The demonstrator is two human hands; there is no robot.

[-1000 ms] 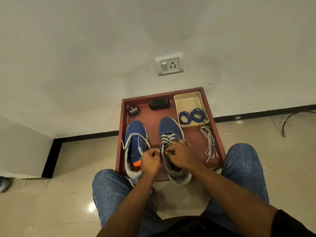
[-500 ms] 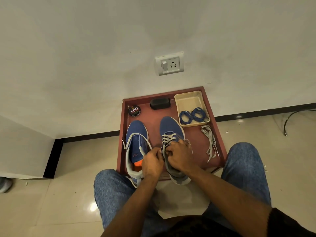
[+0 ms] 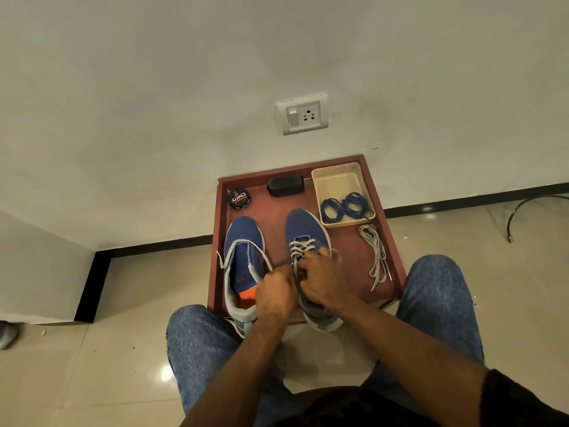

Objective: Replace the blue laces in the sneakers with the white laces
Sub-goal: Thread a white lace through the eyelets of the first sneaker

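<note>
Both hands, left hand (image 3: 274,292) and right hand (image 3: 323,282), fingers curled pinching white lace (image 3: 303,246) on right sneaker (image 3: 303,224); eyelet rows run 12 o'clock from fingers.

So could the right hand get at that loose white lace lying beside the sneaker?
Probably yes. The loose white lace lies uncovered on the red tray, just right of the right hand, with nothing between them. But that hand is busy on the right sneaker and would have to let go first.

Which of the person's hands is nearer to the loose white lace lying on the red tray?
The right hand; the loose white lace lies just to its right. The left hand is farther off, beyond it.
</note>
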